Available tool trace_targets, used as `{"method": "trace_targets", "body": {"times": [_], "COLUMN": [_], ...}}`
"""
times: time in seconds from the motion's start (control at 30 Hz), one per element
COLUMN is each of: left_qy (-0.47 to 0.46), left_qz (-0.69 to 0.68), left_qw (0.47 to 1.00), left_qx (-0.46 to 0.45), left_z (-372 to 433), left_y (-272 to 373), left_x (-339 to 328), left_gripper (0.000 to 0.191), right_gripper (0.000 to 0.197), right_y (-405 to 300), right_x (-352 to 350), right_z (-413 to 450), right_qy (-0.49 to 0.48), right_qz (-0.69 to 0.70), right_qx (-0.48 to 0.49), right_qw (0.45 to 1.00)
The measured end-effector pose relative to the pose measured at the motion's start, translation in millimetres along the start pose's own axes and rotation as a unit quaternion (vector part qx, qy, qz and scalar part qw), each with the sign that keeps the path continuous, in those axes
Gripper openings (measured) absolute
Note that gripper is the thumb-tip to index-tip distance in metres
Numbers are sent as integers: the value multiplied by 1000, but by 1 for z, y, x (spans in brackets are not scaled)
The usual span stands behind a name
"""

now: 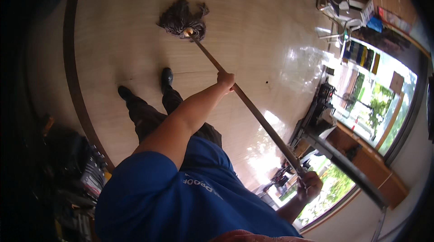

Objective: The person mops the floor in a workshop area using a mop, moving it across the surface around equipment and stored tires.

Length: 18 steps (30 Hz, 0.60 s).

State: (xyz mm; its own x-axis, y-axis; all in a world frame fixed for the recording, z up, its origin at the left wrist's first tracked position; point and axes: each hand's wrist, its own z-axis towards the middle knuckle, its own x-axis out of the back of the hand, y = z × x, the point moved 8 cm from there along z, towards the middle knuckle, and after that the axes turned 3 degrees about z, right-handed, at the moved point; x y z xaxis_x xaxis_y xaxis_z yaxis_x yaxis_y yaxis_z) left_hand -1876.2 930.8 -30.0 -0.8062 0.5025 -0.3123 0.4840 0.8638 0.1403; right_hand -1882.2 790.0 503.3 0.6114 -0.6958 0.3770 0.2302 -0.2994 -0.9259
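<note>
A string mop with dark grey-brown strands (181, 20) lies on the pale, wood-look floor (220, 11), in front of my shoes. From its light-coloured socket a long wooden mop handle (259, 116) slants down to the right across the view. My left hand (226, 81) grips the handle partway along, with that arm stretched across my body. Near the upper end of the handle, my right hand (308, 186) is closed around it, close to my right side. Parts of its fingers are dim against the bright window.
A dark strip (73, 72) crosses the floor at left. Dark bags or cases (73, 155) are stacked at lower left. Metal-legged chairs (339, 28) stand at upper right. Along the right wall are large windows (373, 96), equipment, and a long dark metal beam (349, 167).
</note>
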Motion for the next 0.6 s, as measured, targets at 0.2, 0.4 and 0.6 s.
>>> {"method": "trace_targets", "body": {"times": [0.2, 0.4, 0.6], "left_qy": [2, 77, 209], "left_qz": [-65, -222, -242], "left_qw": [996, 972, 947], "left_qx": [-65, -19, 15], "left_z": [-13, -38, -13], "left_y": [-34, -84, -184], "left_x": [44, 200, 409], "left_gripper": [19, 19, 25], "right_gripper": [40, 24, 7], "right_y": [14, 75, 150], "right_x": [28, -62, -198], "right_z": [22, 62, 32], "right_qy": [-9, -150, -325], "right_qz": [31, 152, 265], "right_qx": [-13, -111, -172], "right_qw": [999, 971, 891]}}
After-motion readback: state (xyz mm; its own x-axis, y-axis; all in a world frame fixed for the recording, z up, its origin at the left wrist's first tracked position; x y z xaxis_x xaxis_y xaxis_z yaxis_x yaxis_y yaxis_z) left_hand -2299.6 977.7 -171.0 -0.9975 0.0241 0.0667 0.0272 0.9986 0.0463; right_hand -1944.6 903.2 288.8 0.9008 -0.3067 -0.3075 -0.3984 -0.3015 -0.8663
